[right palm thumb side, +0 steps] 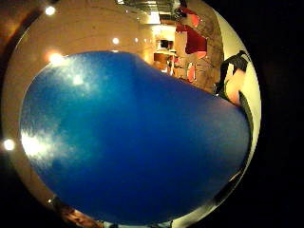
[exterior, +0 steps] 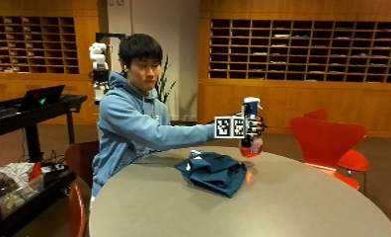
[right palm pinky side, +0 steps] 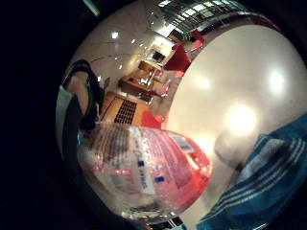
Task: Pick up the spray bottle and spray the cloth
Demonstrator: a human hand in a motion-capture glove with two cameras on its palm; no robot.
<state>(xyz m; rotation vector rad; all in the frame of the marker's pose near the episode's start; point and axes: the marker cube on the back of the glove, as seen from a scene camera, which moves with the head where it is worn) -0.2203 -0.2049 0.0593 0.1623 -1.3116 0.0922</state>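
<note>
right hand [exterior: 254,126] grips the bottle [exterior: 251,129] upright, lifted clear of the desk [exterior: 281,202]. the cloth [exterior: 213,171] lies crumpled on the desk, below and just beside the bottle.

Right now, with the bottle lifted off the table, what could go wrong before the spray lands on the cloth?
1. The spray bottle is held upright in the gloved right hand, beside the blue cloth rather than over it, so mist may land on the bare table.
2. I cannot tell which way the nozzle faces; it might spray away from the cloth.
</note>
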